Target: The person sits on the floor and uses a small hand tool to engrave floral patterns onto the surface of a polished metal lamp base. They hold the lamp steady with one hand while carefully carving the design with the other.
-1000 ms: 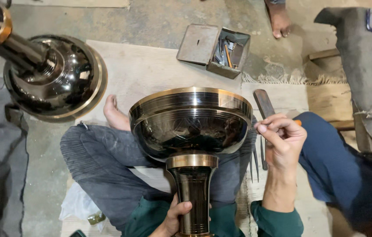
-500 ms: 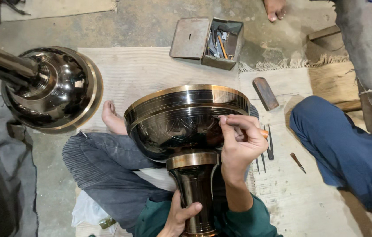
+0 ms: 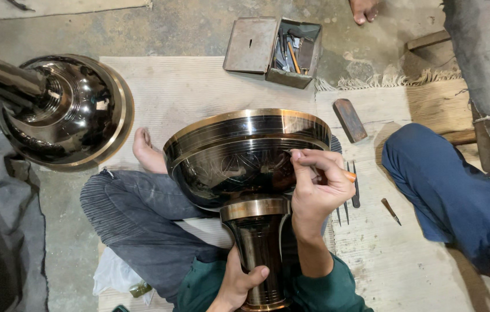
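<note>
Seated worker engraving a dark metal goblet-shaped vessel (image 3: 239, 167) with brass-coloured bands, which lies tilted across the lap, bowl pointing away from the body and stem toward it, over the near middle of a pale woven mat (image 3: 198, 86) spread on the floor. The left hand (image 3: 239, 283) wraps its fingers closed around the lower stem, just above the foot. The right hand (image 3: 317, 185) rests against the right side of the bowl, its fingers pinched shut on a slim engraving tool with an orange handle (image 3: 349, 176); the tip meets the bowl just under the upper brass band. Several thin steel gravers (image 3: 353, 188) lie on the mat just beside this hand, and a short one (image 3: 390, 211) lies further right. A dark flat sharpening stone (image 3: 349, 120) lies near the mat's right edge. An open metal tool box (image 3: 274, 51) sits at the mat's far edge. A second, similar vessel (image 3: 60, 110) lies at the mat's left edge. Another person's blue-trousered leg (image 3: 453, 190) occupies the right side.
</note>
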